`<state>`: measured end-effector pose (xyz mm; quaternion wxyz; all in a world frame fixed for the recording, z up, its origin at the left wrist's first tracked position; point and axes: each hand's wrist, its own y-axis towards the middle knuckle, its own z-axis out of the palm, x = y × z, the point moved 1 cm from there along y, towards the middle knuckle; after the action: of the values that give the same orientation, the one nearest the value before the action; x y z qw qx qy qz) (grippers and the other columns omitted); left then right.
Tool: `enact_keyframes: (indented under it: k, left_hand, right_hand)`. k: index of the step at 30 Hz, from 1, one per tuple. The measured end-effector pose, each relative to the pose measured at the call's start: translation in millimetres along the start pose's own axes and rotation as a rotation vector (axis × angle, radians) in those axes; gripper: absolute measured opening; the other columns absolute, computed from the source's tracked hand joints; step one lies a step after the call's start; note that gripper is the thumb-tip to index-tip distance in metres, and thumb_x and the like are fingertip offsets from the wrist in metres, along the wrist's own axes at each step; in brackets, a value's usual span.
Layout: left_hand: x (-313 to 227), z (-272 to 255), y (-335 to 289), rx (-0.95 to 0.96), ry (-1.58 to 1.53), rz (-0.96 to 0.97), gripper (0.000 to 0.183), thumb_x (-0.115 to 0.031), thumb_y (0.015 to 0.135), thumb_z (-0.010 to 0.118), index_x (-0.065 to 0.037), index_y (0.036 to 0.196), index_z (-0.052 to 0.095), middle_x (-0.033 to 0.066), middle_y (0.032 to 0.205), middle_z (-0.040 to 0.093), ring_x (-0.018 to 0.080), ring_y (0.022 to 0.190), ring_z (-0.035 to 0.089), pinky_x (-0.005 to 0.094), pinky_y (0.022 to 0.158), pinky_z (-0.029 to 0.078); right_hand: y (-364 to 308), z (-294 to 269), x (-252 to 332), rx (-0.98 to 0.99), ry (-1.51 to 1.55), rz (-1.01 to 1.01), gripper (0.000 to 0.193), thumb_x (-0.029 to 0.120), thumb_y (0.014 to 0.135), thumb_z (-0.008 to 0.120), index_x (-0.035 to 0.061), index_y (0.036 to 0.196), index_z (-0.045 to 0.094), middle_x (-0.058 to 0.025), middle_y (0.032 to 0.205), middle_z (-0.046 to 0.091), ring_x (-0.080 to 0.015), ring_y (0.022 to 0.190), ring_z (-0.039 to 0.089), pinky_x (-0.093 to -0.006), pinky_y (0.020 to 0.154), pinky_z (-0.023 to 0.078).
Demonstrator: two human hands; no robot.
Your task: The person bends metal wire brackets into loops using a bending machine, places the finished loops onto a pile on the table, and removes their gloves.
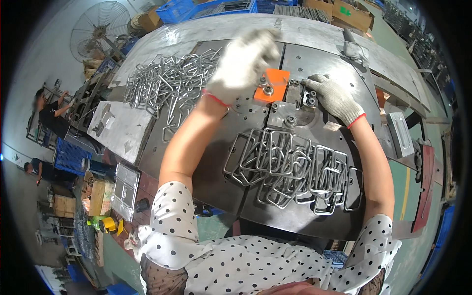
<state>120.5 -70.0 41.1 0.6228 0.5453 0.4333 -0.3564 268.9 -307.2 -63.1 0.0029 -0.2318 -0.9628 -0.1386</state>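
My left hand (246,59), in a white knit glove with a red cuff, is raised over the back of the metal table. Motion smears its fingers, so whether it holds anything is unclear. Just beside it lies an orange plate (279,84) with bolts. My right hand (337,96), gloved alike, is closed at a small bolted metal fixture (301,96); whatever its fingertips grip is hidden. Bent rectangular wire frames (285,164) lie heaped between my forearms. A pile of bent metal wire pieces (172,78) covers the table's left side, partly behind my left arm.
Beyond the table's far edge stand blue crates (221,9) and a cardboard box (351,14). A grey metal block (400,133) sits at the right. To the left are a large fan (100,32), a person (54,115) at another bench, and a wire-mesh tray (125,191).
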Motion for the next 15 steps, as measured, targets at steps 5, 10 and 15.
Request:
enact_keyframes:
  k: [5, 10, 15]
  left_hand:
    - [-36, -64, -3, 0.119, 0.569, -0.01, 0.037, -0.032, 0.1, 0.063, -0.003, 0.121, 0.069, 0.0067, 0.101, 0.073, 0.0136, 0.083, 0.064, 0.0287, 0.077, 0.052]
    - [1, -85, -52, 0.449, 1.336, -0.211, 0.036, -0.033, 0.088, 0.07, -0.01, 0.115, 0.071, 0.0159, 0.105, 0.073, 0.0309, 0.096, 0.071, 0.0389, 0.084, 0.055]
    - [19, -79, -96, 0.389, 1.536, -0.24, 0.036, -0.02, 0.083, 0.066, -0.012, 0.118, 0.069, 0.0162, 0.096, 0.074, 0.0376, 0.09, 0.071, 0.0463, 0.077, 0.057]
  right_hand:
    - [0, -4, 5, 0.012, -0.004, 0.022, 0.049, 0.002, 0.089, 0.058, 0.0126, 0.137, 0.062, -0.0123, 0.133, 0.062, -0.0373, 0.114, 0.062, -0.0467, 0.096, 0.052]
    - [-2, -5, 6, 0.023, 0.018, 0.023, 0.047, 0.008, 0.095, 0.055, 0.0145, 0.141, 0.061, -0.0166, 0.121, 0.062, -0.0386, 0.111, 0.06, -0.0476, 0.098, 0.05]
    - [1, -5, 6, 0.013, -0.047, 0.033, 0.044, 0.008, 0.093, 0.058, 0.014, 0.136, 0.063, -0.0122, 0.13, 0.063, -0.0366, 0.115, 0.061, -0.0471, 0.095, 0.052]
